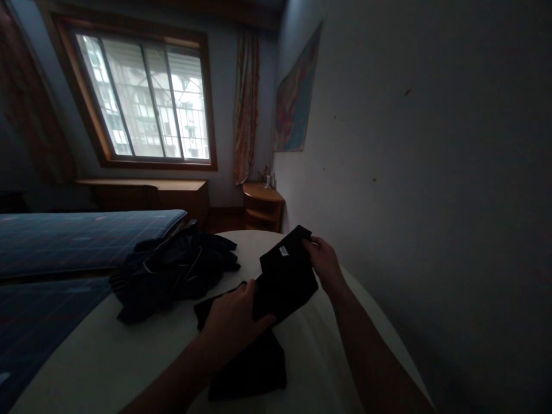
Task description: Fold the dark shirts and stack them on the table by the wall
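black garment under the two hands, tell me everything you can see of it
The black garment looks like soft, plain dark cloth, with a small pale label near its upper end. It lies partly folded over the pale, curved-edged table, with one section reaching toward the near side. The right hand grips its upper right edge; the left hand rests across its middle. The dim light hides seams, and its exact type cannot be told.

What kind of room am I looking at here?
Probably a bedroom in a home: what looks like a bed with a blue checked cover is at the left, patterned curtains hang by the window, and a map is on the wall.
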The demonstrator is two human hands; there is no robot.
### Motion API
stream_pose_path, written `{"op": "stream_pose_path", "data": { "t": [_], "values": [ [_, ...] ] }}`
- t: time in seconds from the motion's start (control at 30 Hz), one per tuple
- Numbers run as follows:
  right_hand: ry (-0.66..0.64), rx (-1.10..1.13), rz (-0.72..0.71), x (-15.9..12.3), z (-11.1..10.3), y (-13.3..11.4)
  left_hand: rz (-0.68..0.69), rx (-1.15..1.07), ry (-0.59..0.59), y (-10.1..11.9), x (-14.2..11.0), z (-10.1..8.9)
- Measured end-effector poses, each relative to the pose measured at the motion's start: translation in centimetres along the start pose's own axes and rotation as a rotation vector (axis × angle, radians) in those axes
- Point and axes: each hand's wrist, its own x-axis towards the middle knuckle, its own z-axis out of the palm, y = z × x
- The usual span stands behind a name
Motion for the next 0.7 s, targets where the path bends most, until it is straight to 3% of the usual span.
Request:
{"op": "stream_pose_path", "data": {
  "t": [0.17,0.37,0.5,0.7],
  "values": [
    [-0.145,0.017,0.047,0.3,1.0,1.8,-0.011,0.165,-0.109,-0.6,1.0,1.2],
    [-0.464,-0.326,0.055,-0.7,1.0,3.9,-0.125,0.2,0.028,-3.7,2.7,-0.5],
    [-0.607,-0.579,-0.046,-1.3,1.1,5.0,-0.161,0.065,0.153,-5.9,3.6,-1.3],
    [-0.616,-0.705,-0.084,-1.4,2.1,5.6,-0.041,-0.256,0.207,-7.3,4.6,-1.5]
  ]
}}
